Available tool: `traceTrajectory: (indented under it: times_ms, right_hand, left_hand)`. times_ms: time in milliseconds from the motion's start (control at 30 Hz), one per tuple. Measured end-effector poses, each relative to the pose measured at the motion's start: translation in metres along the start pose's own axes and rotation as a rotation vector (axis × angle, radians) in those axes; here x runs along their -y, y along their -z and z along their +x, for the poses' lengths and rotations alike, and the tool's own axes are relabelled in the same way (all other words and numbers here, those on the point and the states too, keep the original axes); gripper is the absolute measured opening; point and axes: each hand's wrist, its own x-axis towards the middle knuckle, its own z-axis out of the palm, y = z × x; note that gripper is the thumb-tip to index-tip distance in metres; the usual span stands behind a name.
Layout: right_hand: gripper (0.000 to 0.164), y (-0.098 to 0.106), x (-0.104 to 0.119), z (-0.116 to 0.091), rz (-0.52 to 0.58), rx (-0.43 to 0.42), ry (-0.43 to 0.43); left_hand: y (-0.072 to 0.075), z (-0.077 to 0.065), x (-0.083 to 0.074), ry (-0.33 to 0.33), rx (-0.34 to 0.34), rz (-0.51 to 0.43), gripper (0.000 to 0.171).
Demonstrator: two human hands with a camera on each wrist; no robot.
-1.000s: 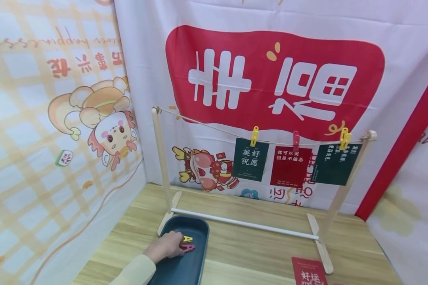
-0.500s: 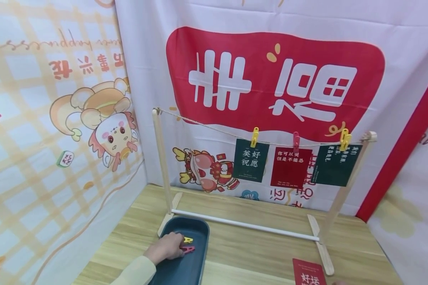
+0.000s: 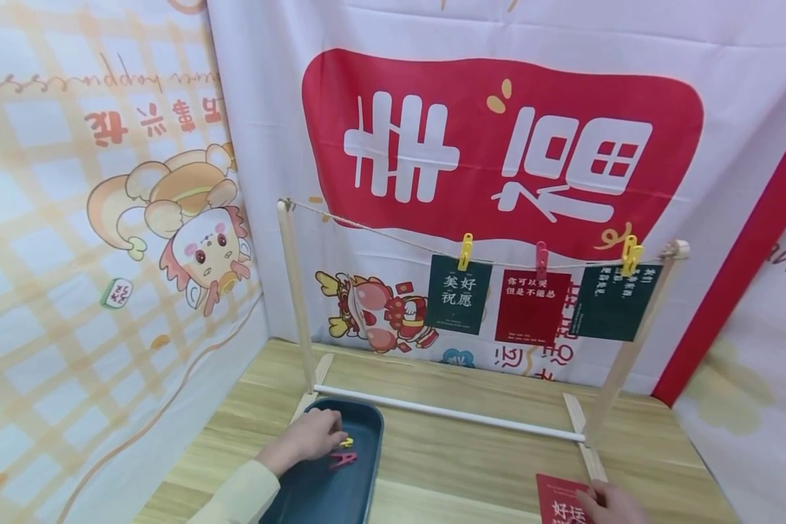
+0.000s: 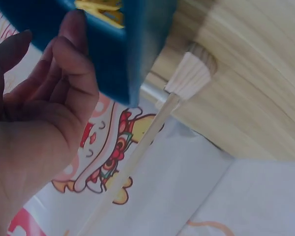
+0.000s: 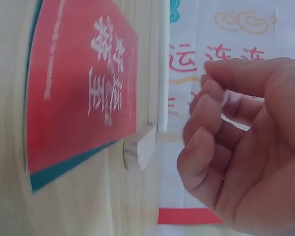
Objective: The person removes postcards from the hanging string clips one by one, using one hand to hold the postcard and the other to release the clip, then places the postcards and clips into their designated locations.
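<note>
My left hand hovers over a dark blue tray, fingers loosely bent and holding nothing. Under its fingertips lies a yellow clothespin, partly hidden, with a pink clothespin beside it. In the left wrist view, thumb and fingers stand apart near yellow clothespins in the tray. My right hand is at the right edge of a red card. The right wrist view shows that hand loosely curled and apart from the card; a green card lies under the red one.
A wooden stand with a left post and a white crossbar carries a sagging string. Clothespins hold a green card, a red card and another green card on it. Printed cloth hangs behind.
My left hand has lifted slightly off the clothespins in the tray. My right hand has come into view beside the red card. The hanging cards have stayed put.
</note>
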Motion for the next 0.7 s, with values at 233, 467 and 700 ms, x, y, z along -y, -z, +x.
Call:
traceTrajectory:
  times_ms: [233,467,700]
  right_hand:
    - [0.026,0.003,0.020,0.000,0.065,-0.073,0.012]
    - [0.028,0.009,0.041,-0.001,0.109,-0.125,0.028]
    - [0.033,0.014,0.061,-0.005,0.260,-0.209,0.117]
  left_hand:
    - [0.013,-0.001,-0.011,-0.033,-0.048,-0.118,0.015]
    - [0.019,0.001,-0.018,-0.021,-0.176,-0.135,0.014]
    - [0.029,0.004,-0.031,-0.004,-0.262,-0.204,0.016]
